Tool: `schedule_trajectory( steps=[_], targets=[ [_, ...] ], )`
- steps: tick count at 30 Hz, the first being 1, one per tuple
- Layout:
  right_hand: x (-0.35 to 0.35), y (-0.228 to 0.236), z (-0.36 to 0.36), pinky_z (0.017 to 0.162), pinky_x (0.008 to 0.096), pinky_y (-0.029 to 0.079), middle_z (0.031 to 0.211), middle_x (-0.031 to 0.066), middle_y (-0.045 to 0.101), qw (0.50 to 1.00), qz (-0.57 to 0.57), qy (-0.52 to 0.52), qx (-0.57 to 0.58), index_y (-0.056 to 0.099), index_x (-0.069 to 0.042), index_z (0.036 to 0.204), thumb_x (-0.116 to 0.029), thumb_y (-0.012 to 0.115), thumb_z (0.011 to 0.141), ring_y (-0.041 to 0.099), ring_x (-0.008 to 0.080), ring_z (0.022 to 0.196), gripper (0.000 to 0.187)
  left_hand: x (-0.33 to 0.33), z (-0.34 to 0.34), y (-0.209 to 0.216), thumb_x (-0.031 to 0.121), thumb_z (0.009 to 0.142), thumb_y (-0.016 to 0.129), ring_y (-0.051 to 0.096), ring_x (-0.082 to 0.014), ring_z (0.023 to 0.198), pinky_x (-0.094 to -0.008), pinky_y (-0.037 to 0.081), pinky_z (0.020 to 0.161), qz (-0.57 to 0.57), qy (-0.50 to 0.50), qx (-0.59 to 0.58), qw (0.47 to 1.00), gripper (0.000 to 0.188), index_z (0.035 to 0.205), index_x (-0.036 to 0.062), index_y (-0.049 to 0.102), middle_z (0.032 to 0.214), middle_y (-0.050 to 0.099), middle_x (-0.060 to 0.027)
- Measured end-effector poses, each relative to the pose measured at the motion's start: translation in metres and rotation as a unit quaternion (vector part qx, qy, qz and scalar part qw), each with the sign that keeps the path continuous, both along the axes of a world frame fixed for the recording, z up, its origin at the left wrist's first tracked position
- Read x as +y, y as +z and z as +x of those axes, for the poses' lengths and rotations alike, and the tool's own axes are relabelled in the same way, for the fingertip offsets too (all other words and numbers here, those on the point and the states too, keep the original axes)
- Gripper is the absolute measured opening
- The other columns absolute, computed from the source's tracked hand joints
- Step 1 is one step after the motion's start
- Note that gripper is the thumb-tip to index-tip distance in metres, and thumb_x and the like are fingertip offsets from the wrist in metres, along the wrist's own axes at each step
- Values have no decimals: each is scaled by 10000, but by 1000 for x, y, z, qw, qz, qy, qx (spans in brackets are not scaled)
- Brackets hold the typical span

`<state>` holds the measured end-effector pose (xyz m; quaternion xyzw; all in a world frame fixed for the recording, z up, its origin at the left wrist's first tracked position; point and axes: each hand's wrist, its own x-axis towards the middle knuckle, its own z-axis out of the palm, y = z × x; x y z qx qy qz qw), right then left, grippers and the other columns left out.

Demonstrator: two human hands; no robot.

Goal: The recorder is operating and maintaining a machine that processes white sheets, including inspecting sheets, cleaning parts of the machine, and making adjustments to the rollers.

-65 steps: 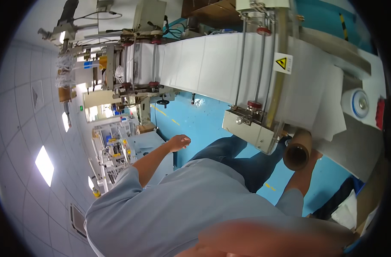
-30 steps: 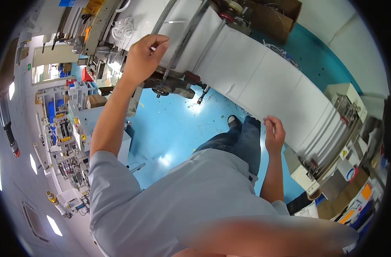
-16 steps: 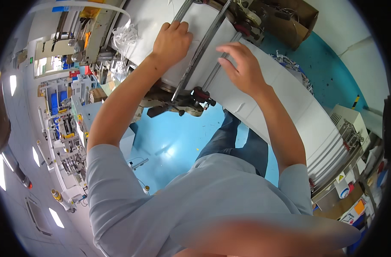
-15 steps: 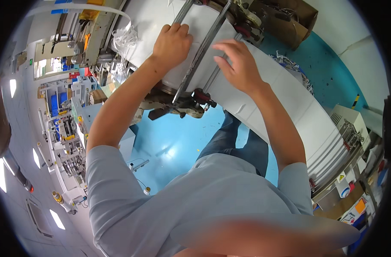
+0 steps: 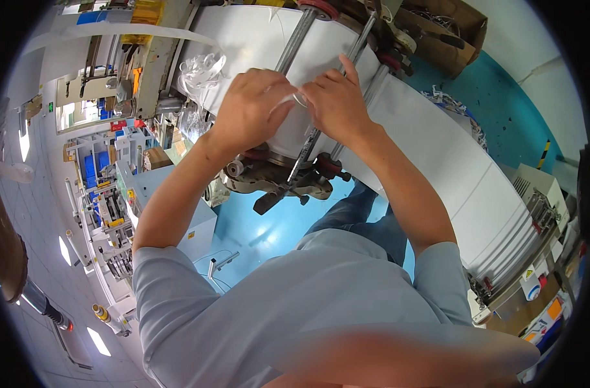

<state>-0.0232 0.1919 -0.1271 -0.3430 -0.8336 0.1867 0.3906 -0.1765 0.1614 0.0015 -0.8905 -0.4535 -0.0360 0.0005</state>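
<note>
My left hand (image 5: 255, 108) and my right hand (image 5: 337, 103) are close together above a white web of sheet material (image 5: 246, 39) on a machine. Between their fingertips shows a thin whitish strip (image 5: 300, 99), pinched from both sides. One finger of the right hand sticks up, apart from the others. Beneath the right hand runs a worn metal bar (image 5: 305, 150); a second metal bar (image 5: 297, 40) lies beyond the left hand. The bar end near me meets a dark clamp assembly (image 5: 278, 178).
A tangle of white strip (image 5: 202, 72) hangs left of the web. An open cardboard box (image 5: 466, 39) stands at the far right, with a pile of shredded trimmings (image 5: 453, 107) below it. To the right, a grey-white machine unit (image 5: 540, 184) borders the web.
Both hands have come together, the right moving left and the left moving down a little. The thin strip now shows between their fingers. The view has shifted slightly.
</note>
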Motion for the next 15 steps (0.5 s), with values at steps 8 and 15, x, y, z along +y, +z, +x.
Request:
schedule_trajectory(
  steps=[8, 15],
  targets=[
    [-6, 3, -5, 1093, 474, 256, 749, 33, 663, 996, -6, 25, 87, 671, -99, 830, -74, 615, 770, 608, 220, 834, 86, 16, -61, -15, 115, 871, 602, 615, -169, 706, -283, 499, 682, -179, 286, -189, 922, 286, 1149, 48, 603, 1041, 648, -88],
    [18, -4, -9, 1071, 469, 280, 710, 31, 641, 996, 29, -77, 32, 633, -99, 766, -53, 598, 760, 610, 214, 805, 59, 34, -69, -30, 108, 903, 569, 587, -86, 714, -245, 487, 695, -320, 292, -206, 877, 199, 1070, 39, 652, 909, 673, -21]
  ],
)
